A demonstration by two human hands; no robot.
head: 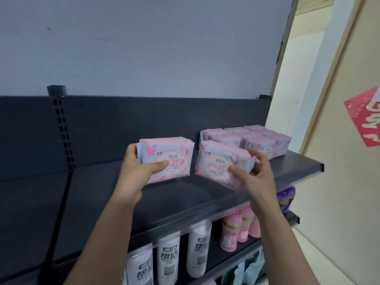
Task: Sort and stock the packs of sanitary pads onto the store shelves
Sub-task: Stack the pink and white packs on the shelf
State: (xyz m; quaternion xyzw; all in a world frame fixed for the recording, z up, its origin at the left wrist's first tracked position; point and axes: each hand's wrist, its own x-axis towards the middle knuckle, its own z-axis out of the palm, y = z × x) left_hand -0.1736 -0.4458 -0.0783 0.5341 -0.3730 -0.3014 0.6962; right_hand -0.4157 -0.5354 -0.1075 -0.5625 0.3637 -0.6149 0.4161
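Left pack (170, 153) was gripped by left hand (139, 171) | right pack (216, 161) was gripped by right hand (257, 173) | both were held at shelf (185, 202), near stack (265, 140).

each hand (141, 171) (254, 173) grips a pink pack (167, 157) (221, 161) above the dark shelf (185, 198).

A block of packs (265, 140) sits at the far right of the top shelf (185, 200). Just left and nearer are two more side by side: the left pack (172, 153) in the left hand (139, 171), the right pack (218, 161) in the right hand (255, 171). On the lower shelf (228, 258) stand tall bottles (198, 247) to the left and small bottles (240, 229) to the right.
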